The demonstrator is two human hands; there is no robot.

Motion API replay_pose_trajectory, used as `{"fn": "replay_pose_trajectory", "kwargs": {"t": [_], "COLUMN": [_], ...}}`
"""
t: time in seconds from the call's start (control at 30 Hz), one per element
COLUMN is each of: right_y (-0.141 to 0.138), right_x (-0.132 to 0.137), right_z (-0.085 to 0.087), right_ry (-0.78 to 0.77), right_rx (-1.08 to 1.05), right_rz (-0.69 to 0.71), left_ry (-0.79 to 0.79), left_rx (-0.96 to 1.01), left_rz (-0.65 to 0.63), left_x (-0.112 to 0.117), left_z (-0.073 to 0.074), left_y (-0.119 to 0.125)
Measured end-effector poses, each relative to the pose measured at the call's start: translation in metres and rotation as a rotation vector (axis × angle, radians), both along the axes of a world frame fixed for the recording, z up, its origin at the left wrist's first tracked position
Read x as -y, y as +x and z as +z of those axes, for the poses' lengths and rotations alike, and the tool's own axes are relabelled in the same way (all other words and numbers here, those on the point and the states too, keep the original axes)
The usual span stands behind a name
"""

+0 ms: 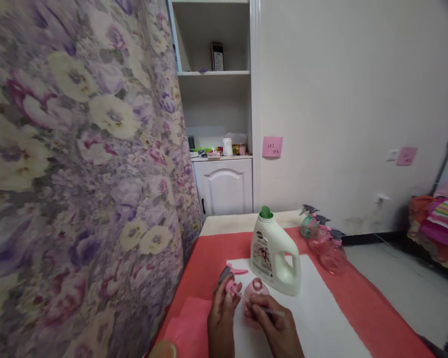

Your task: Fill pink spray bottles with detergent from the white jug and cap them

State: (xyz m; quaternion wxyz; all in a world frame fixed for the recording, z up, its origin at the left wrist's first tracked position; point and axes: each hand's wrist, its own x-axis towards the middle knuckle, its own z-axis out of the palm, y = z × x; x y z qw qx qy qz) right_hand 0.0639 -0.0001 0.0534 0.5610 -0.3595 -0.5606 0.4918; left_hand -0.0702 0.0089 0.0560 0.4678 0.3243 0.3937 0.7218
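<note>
My left hand (222, 318) is closed on a spray head (229, 285) with a grey body, a pink trigger and a pink collar; a short pale stem points right from the collar. Between the fingers of my right hand (276, 320) is a thin translucent tube (278, 313), lying roughly level. Just behind those fingers stands a round pink bottle (256, 289), its neck uncapped and its lower part partly covered by the hand. A large pale green jug (272, 253) with a side handle rises beyond it, with a green piece (266, 212) in its mouth.
Several spray bottles (333, 256) line the table's right edge. White paper (317, 303) lies on the red cloth (216, 248), with a pink-red sheet (188, 325) at front left. A floral curtain (97, 199) hangs close on the left; shelves (214, 99) stand behind.
</note>
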Motion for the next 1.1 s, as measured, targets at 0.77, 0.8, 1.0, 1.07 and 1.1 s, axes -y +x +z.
{"fn": "replay_pose_trajectory", "kwargs": {"t": [0.77,0.8,1.0,1.07,1.1], "right_y": [-0.016,-0.016,-0.018,-0.016,-0.014], "right_x": [0.002,0.002,0.0,0.0,0.0], "right_z": [0.002,0.002,-0.002,-0.009,-0.014], "right_ry": [-0.264,-0.285,-0.39,-0.411,-0.425], "right_rx": [-0.357,-0.375,-0.514,-0.549,-0.549], "right_rz": [-0.035,-0.03,0.035,0.071,0.101], "left_ry": [0.08,0.079,-0.003,-0.011,-0.007], "left_rx": [0.472,0.46,0.428,0.399,0.377], "left_rz": [-0.201,-0.207,-0.226,-0.193,-0.16], "left_x": [0.008,0.008,0.009,0.008,0.008], "left_z": [0.019,0.021,0.028,0.029,0.031], "left_y": [-0.003,-0.003,-0.002,-0.004,-0.005]}}
